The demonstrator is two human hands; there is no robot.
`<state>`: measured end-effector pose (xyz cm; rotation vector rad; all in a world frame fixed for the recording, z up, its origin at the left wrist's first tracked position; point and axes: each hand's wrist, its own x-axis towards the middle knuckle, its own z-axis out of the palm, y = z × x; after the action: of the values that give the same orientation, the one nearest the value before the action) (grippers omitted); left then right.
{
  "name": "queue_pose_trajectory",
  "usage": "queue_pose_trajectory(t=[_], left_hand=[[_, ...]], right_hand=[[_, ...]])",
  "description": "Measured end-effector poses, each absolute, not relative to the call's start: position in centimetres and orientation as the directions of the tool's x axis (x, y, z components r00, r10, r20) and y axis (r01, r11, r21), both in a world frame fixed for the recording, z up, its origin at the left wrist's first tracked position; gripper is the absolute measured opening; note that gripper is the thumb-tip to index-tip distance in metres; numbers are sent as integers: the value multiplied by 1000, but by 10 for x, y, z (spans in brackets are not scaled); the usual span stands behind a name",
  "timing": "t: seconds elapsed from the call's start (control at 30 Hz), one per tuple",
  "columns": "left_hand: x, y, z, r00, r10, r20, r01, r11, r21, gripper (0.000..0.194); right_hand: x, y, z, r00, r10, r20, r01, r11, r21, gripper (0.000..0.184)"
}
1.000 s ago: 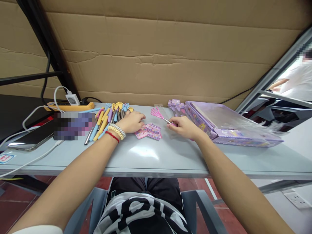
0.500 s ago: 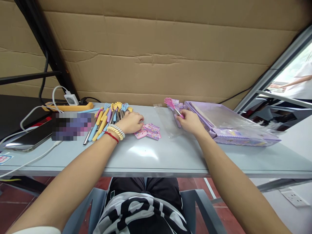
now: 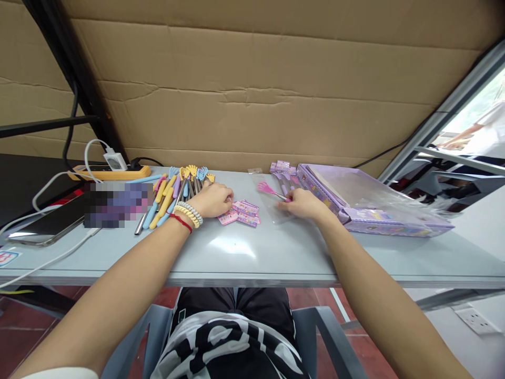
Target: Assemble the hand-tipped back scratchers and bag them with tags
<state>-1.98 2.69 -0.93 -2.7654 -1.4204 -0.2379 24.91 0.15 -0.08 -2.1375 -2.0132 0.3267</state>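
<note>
My right hand [image 3: 303, 203] is closed around the handle of a pink back scratcher [image 3: 268, 188], whose small hand-shaped head points left above the table. Beneath it lies a clear plastic bag [image 3: 260, 181]. Purple back scratchers [image 3: 284, 181] with printed cards on them rest just behind that hand. My left hand [image 3: 213, 200] has its fingers pinched together at the left edge of a small pile of pink and purple printed cards [image 3: 246, 208], apparently on one card. To its left is a heap of yellow, blue, purple and pink back scratchers [image 3: 165, 202], partly covered by my wrist.
A purple display box [image 3: 394, 221] with clear film stands at the right. On the left are a phone [image 3: 47, 223], a yellow power strip [image 3: 140, 172] with a white charger [image 3: 115, 159], and white cables. Cardboard [image 3: 252, 79] walls off the back. Another person's arm [image 3: 465, 136] shows at far right.
My right hand has lowered the pink back scratcher and swung its head left and down over the bag, uncovering the purple ones. My left fingers have drawn together at the cards.
</note>
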Motion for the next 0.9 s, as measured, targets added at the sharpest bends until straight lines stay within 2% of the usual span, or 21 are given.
queue_pose_trajectory(t=[0.1,0.23,0.33,0.43,0.5,0.57,0.67,0.8,0.9], left_hand=[[-19,27,-9,576,803,150,808,-588,45,32],[-17,26,-9,596,777,202,784,-617,64,32],[-12,21,-8,635,726,262,730,-676,102,33],[-6,15,-6,675,678,291,664,-730,161,34],[-2,10,-4,694,653,304,622,-756,204,36],[3,6,-4,703,630,330,577,-776,254,37],[9,1,-6,710,582,397,485,-812,324,40],[13,-2,-10,704,542,459,390,-835,389,36],[12,-3,-12,690,541,481,402,-839,367,44]], right_hand=[[249,1,-1,55,998,-1,955,-53,-291,36],[244,-2,0,-65,966,249,913,158,-377,35],[238,-7,2,-134,878,460,771,384,-509,35],[234,-10,4,-80,783,617,573,543,-614,40],[233,-11,4,-43,796,604,421,563,-711,45],[232,-11,3,-50,852,521,243,516,-821,46],[226,-12,0,-121,896,428,50,436,-899,43],[214,-15,-3,-225,894,387,10,400,-917,44],[210,-17,-2,-228,897,379,-8,388,-922,46]])
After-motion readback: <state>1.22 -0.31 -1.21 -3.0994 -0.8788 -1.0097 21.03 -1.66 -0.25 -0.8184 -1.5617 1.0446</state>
